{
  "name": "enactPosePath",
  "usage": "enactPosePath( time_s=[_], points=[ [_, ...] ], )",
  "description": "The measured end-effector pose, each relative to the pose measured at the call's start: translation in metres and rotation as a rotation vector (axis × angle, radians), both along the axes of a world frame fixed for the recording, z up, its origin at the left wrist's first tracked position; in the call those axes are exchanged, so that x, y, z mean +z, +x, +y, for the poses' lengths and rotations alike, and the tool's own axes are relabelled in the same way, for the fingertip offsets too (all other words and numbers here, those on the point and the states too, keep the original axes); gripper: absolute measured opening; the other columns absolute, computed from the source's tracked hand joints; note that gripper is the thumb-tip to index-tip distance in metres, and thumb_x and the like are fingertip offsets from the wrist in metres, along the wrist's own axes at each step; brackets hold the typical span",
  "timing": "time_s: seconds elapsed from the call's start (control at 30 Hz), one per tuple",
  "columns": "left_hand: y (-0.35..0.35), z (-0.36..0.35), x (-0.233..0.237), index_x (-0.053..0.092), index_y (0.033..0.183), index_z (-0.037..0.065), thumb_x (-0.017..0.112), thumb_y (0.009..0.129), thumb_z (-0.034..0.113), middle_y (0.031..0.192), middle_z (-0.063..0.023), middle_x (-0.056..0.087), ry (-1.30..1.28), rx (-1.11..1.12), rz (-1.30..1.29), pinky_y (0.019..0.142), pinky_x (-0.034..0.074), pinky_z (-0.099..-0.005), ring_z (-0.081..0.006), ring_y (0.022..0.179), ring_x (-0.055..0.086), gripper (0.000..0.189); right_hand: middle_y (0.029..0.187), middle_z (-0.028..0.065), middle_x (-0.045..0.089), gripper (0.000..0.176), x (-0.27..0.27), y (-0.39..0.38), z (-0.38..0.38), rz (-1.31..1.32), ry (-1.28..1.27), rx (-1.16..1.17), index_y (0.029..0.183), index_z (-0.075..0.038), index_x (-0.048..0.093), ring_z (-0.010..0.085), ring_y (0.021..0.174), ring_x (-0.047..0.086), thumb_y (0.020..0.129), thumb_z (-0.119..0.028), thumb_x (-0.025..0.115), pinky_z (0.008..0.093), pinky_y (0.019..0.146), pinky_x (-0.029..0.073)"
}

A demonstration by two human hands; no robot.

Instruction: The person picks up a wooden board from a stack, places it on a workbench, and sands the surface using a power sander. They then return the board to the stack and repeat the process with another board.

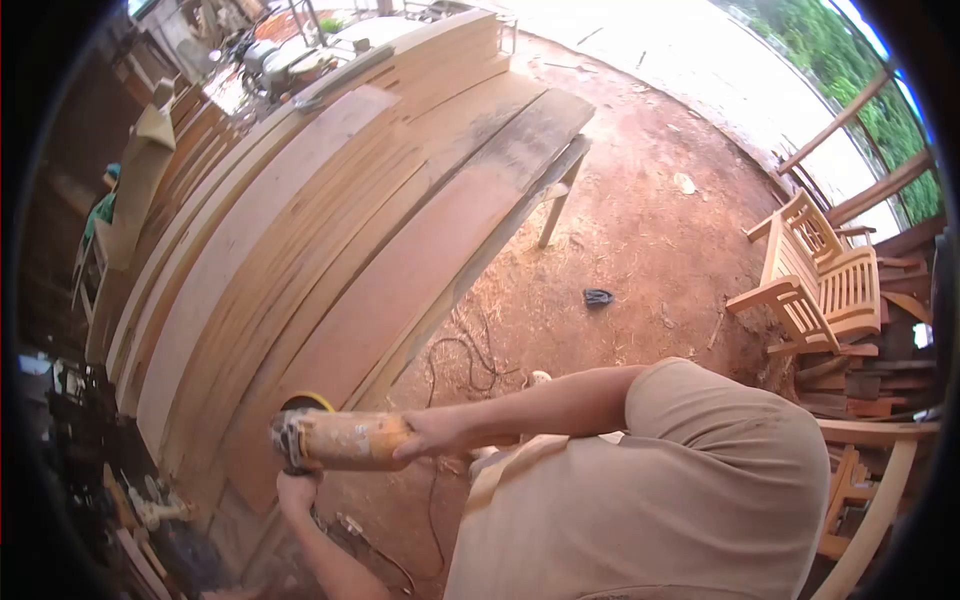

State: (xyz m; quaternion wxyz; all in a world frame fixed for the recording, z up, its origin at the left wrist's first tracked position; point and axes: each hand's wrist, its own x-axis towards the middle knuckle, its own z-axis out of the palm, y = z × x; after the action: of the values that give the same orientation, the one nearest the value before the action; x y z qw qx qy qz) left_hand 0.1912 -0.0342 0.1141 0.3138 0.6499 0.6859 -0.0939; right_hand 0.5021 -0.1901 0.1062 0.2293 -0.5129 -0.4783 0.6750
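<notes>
An angle grinder (355,440) with a worn orange-yellow body lies across the near end of a long reddish board (400,270). My right hand (432,432) is wrapped around the rear of its body. Beneath the tool's head, my left hand (298,490) is closed at the side, apparently on a side handle that is mostly hidden. A yellow-edged disc (308,400) shows behind the head, at the board's surface; whether it touches cannot be made out. The board's far end is darkened.
Several long planks (250,220) lie side by side left of the board. A dark cable (432,490) runs over the dirt floor (650,220). A wooden bench (820,280) stands at right, a motorcycle (270,65) at the back. A dark object (598,297) lies on the ground.
</notes>
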Motion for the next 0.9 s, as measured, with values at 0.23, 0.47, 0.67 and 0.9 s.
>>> enactPosePath(
  time_s=[0.23,0.47,0.67,0.9],
  points=[
    [0.087,0.006,-0.007,0.074,0.098,-0.003,0.077,0.075,0.025,0.094,-0.0287,0.071,0.093,-0.243,0.011,0.08,0.054,-0.0475,-0.0435,0.097,0.07,0.036,0.11,0.0172,0.068,0.074,0.025,0.074,-0.043,-0.128,-0.031,-0.152,0.138,0.006,0.049,0.0246,0.098,0.067,0.092,-0.049,0.069,0.0374,0.085,0.053],
    [0.195,0.009,0.009,0.075,0.1,0.001,0.073,0.078,0.026,0.101,-0.0263,0.071,0.057,-0.346,0.009,0.087,0.055,-0.0464,-0.0416,0.102,0.069,0.034,0.122,0.0158,0.064,0.07,0.024,0.141,-0.077,-0.031,-0.101,-0.315,0.144,0.003,0.047,0.0207,0.107,0.063,0.094,-0.041,0.069,0.035,0.093,0.05],
    [0.272,0.035,-0.014,0.075,0.109,0.007,0.069,0.083,0.027,0.111,-0.023,0.072,0.094,-0.67,0.087,0.093,0.055,-0.0481,-0.04,0.108,0.068,0.033,0.115,0.0112,0.065,0.064,0.05,0.184,-0.088,-0.069,-0.133,-0.475,0.145,0.0,0.048,0.0183,0.1,0.063,0.096,-0.036,0.068,0.0332,0.088,0.051],
    [0.363,0.033,-0.002,0.075,0.114,0.005,0.066,0.086,0.026,0.122,-0.0206,0.07,0.094,-0.609,0.045,0.099,0.054,-0.0439,-0.0353,0.117,0.066,0.037,0.089,0.0015,0.057,0.052,0.048,0.232,-0.112,0.002,-0.14,-0.636,0.136,-0.003,0.053,0.0102,0.077,0.055,0.098,-0.035,0.066,0.0292,0.068,0.049]
  ],
)
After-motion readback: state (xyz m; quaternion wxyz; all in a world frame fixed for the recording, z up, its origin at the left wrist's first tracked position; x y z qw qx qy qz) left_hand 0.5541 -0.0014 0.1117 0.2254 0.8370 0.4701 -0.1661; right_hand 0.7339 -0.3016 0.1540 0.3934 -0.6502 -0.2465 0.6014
